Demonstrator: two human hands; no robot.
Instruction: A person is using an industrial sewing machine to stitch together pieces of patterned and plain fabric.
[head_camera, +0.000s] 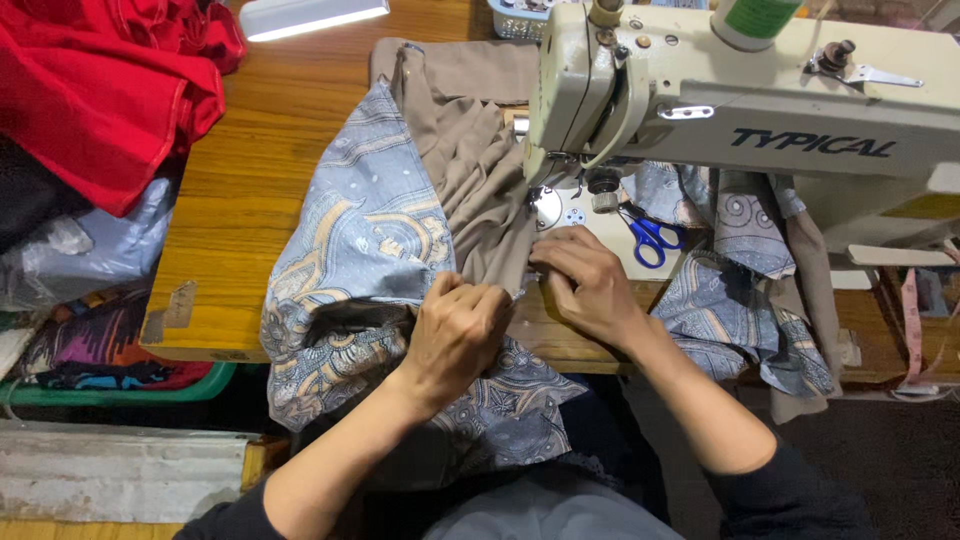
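A blue-grey patterned cloth (365, 240) joined to a plain tan cloth (480, 165) lies across the wooden table (250, 190) and runs under the head of a cream sewing machine (720, 100). My left hand (458, 335) is closed on the patterned cloth at the table's front edge. My right hand (585, 280) pinches the tan cloth's edge just in front of the needle area (548, 205). More of the patterned cloth (740, 290) hangs off to the right of the machine.
Blue-handled scissors (650, 238) lie on the machine bed beside my right hand. A heap of red fabric (110, 80) sits at the far left, above bags and a green bin (120, 385). A lamp (310, 15) is at the top, a measuring tape (912, 330) at right.
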